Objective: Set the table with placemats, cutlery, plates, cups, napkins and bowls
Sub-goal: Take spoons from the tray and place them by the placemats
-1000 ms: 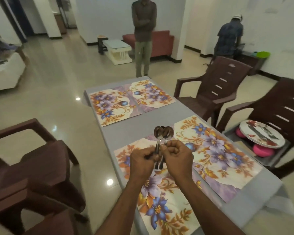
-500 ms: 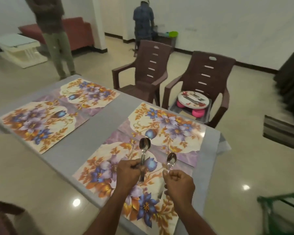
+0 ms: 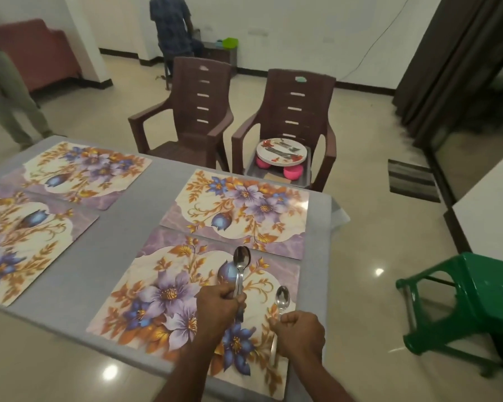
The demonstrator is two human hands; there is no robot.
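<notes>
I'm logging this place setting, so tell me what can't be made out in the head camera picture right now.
- Left hand: its fist hides the handles, so how many spoons it holds is unclear.
- Right hand covers the middle of its spoon.
- Cutlery on the plates on the chair: too small to count.
- Left placemat: cut by the frame edge.

Counts: four placemats, two spoons in hand, two brown chairs, one stack of plates.

Four floral placemats are laid on the worktop: the nearest placemat, the far right placemat, the far left placemat and the near left placemat. Two spoons are seen, the larger spoon held in the left hand and the smaller spoon in the right hand. Two brown chairs are counted, the empty chair and the loaded chair. On the latter, one stack of plates and two pink bowls are visible; the plates in the stack cannot be counted. One green stool is seen.
</notes>
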